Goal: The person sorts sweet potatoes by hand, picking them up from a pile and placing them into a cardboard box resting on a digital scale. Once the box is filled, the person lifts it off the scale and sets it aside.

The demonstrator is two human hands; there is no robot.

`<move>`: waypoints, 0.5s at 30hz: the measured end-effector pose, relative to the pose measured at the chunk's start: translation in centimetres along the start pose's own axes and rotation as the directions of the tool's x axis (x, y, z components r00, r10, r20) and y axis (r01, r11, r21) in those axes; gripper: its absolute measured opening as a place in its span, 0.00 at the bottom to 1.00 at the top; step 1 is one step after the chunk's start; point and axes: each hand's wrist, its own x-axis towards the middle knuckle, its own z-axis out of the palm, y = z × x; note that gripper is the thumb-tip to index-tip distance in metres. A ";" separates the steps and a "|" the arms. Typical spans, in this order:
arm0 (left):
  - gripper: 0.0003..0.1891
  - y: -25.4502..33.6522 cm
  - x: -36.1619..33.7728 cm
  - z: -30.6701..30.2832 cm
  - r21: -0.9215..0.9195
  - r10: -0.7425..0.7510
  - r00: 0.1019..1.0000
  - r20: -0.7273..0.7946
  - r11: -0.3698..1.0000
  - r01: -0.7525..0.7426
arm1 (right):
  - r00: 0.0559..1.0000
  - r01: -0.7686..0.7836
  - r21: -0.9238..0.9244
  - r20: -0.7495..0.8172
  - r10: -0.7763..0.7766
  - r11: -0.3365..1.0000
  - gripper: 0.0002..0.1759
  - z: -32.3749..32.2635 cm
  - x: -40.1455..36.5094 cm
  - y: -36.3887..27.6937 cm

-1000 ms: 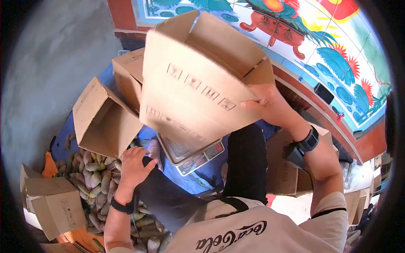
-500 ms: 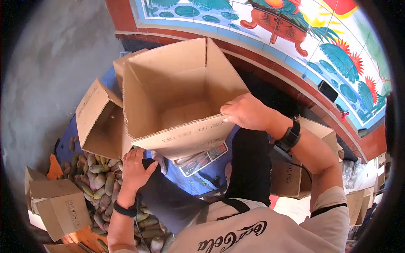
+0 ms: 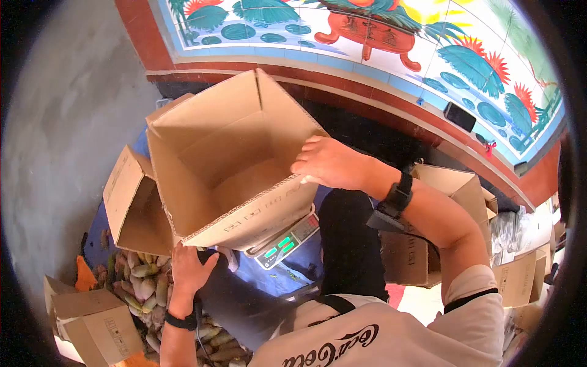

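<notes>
A large open cardboard box (image 3: 269,211) stands on a digital scale (image 3: 283,246), whose green digits are lit. My right hand (image 3: 327,162) grips the box's upper right rim, with its fingers bent over the edge. At the box's lower left corner is my left hand (image 3: 191,267), its thumb apart and its fingertips partly hidden at the cardboard. The inside of the box shows bare walls and a bare bottom. A smaller open box (image 3: 125,177) lies tilted against its left side.
Many long root vegetables (image 3: 143,287) lie in a heap at the lower left, beside another carton (image 3: 101,333). More cartons (image 3: 403,257) stand at the right. A phone (image 3: 459,117) rests on the ledge below the tiled mural (image 3: 367,37).
The view has shifted, so the large box and my hands sit further left. Green digits now show on the scale. Both hands remain at the box.
</notes>
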 end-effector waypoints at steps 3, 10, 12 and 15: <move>0.28 0.2 0.3 -0.1 0.032 -0.029 0.997 0.074 0.999 0.026 | 0.999 -0.034 -0.163 -0.037 0.028 0.986 0.11 0.5 -0.8 0.9; 0.27 1.1 0.9 0.2 -0.057 0.024 1.000 0.020 0.998 -0.022 | 0.959 -0.143 -0.143 -0.263 0.101 0.979 0.13 2.5 -1.6 0.9; 0.26 0.0 1.1 0.7 -0.074 0.044 0.999 0.022 0.996 -0.043 | 0.951 -0.143 -0.040 -0.284 0.126 0.989 0.12 2.6 -1.4 1.2; 0.28 -1.0 0.9 1.5 -0.056 0.054 0.999 -0.007 0.997 -0.054 | 0.935 -0.107 0.052 -0.333 0.118 0.993 0.10 2.2 -0.9 1.6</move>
